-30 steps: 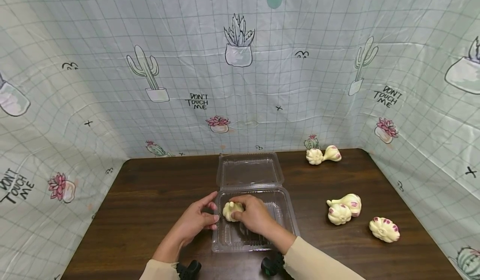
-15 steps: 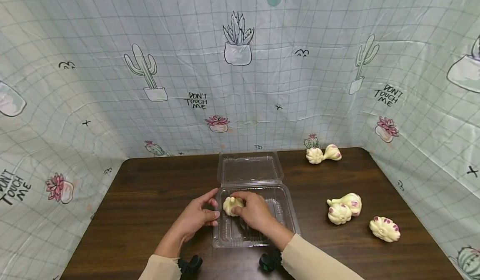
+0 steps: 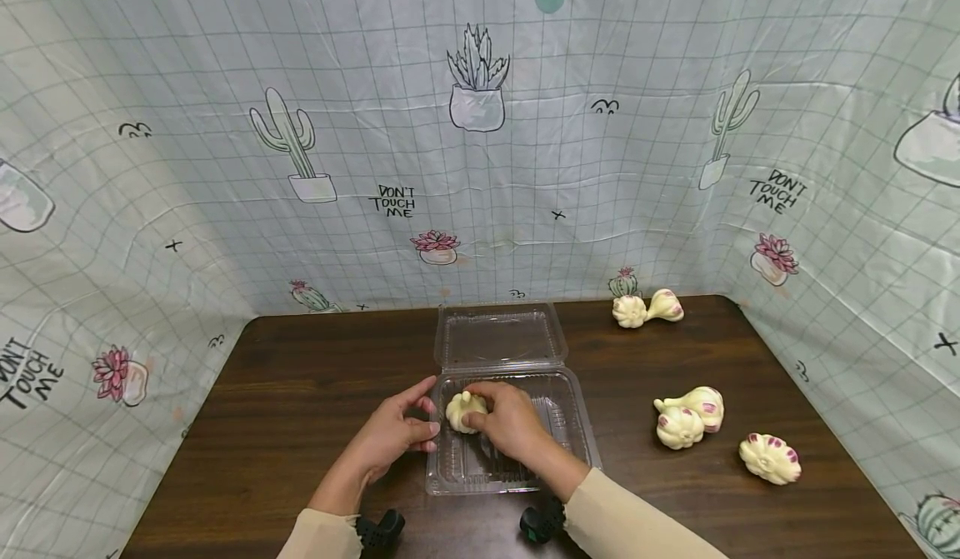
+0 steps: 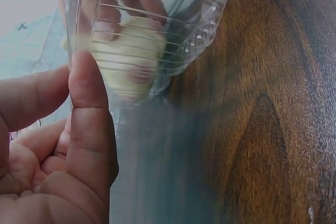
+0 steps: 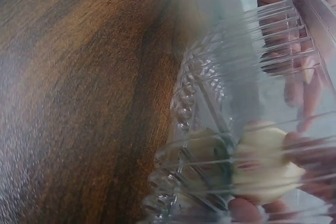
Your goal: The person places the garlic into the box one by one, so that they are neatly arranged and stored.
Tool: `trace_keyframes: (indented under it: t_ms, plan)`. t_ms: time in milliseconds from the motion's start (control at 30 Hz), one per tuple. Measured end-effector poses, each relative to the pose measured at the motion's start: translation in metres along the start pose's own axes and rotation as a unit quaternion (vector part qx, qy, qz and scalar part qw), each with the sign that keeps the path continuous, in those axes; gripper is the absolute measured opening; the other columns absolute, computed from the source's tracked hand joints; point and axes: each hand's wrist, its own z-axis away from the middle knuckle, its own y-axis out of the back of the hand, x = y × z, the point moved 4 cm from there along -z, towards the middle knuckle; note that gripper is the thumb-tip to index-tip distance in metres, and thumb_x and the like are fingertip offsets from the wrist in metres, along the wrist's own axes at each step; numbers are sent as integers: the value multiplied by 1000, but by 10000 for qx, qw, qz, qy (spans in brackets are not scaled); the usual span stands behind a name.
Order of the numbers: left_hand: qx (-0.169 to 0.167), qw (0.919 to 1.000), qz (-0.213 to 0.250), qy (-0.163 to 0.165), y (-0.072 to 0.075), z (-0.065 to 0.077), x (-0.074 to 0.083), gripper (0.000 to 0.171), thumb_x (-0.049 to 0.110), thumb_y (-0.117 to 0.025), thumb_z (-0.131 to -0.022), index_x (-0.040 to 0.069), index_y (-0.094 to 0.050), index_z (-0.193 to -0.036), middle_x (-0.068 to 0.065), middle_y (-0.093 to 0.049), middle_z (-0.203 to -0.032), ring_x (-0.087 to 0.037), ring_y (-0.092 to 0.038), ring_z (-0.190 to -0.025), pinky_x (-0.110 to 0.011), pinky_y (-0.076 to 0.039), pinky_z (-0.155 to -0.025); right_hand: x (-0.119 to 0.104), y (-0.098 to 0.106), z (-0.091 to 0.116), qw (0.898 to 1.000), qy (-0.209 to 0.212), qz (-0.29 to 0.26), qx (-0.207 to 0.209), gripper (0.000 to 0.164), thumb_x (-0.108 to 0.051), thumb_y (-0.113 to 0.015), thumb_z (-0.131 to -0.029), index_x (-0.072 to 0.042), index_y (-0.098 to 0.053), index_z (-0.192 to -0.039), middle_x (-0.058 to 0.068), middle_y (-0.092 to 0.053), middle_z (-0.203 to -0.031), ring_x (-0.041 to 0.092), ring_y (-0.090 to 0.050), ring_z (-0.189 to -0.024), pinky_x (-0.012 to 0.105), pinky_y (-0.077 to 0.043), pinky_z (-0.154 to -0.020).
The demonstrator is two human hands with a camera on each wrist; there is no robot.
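In the head view a garlic bulb (image 3: 462,414) is at the left side of the clear plastic clamshell container (image 3: 517,486). My right hand (image 3: 510,419) grips it from the right, thumb in front and fingers behind. Through the ribbed wall, the right wrist view shows the bulb (image 5: 265,163) low inside the container, between the fingertips. My left hand (image 3: 390,432) is at the container's left rim. In the left wrist view its fingertips (image 4: 86,77) pinch that rim, one digit on either side. Behind the base, the lid (image 3: 501,336) lies folded back.
Two garlic bulbs (image 3: 630,311) sit at the back right of the dark wooden table (image 3: 322,376). Two more (image 3: 701,409) lie together at the right, with a single pink-marked bulb (image 3: 770,458) nearer the right edge. A patterned curtain (image 3: 480,176) surrounds the table.
The container, with the garlic bulb and both hands at it, appears slightly higher in the head view than a second ago. Both hands keep their hold. Over the last half second almost nothing moved.
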Motion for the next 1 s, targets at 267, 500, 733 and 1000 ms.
trace_keyframes:
  t_ms: [267,500,733,1000]
  plan:
    - [26,10000,-2,6,0,-1,0,78,-10,-64,-97,2,-29,-166,-14,-46,-118,-13,-63,-74,-25,-59,-70,0,2,1,9999,63,-45,64,42,-14,-88,-82,-5,-78,-122,7,-73,-95,15,-61,-79,26,-48,-66]
    - [50,10000,-16,12,0,0,0,78,-10,-63,-97,2,-30,-166,-15,-46,-118,-14,-63,-73,-25,-59,-71,1,4,3,9999,85,4,88,44,-15,-89,-81,-6,-77,-122,9,-75,-101,18,-64,-83,30,-50,-70]
    - [62,10000,-32,16,-1,1,1,77,-11,-62,-97,1,-29,-166,-14,-47,-118,-15,-63,-74,-25,-59,-71,6,16,11,9995,-232,-150,159,48,-22,-87,-84,-11,-74,-129,14,-74,-125,32,-72,-106,48,-60,-86]
    - [80,9999,-59,29,-2,1,2,78,-11,-64,-97,1,-29,-166,-13,-46,-117,-15,-63,-73,-26,-59,-69,6,55,30,9965,-279,-384,686,41,-21,-85,-89,-13,-74,-128,9,-74,-121,32,-70,-110,44,-58,-87]
